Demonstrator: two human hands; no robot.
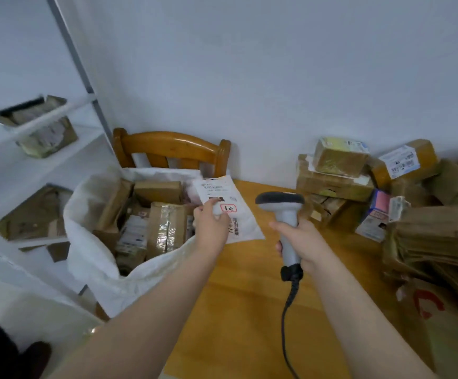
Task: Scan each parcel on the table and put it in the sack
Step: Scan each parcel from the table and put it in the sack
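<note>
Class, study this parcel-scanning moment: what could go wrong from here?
The left hand pinches the white mailer by one side, near the rim of the sack; it might slip and land outside. The cable of the scanner hangs below the right hand over the table and could snag.

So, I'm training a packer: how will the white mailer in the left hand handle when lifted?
The white mailer looks thin and flat, so probably light and floppy. The left hand pinches one spot; its smooth skin may slip.
</note>
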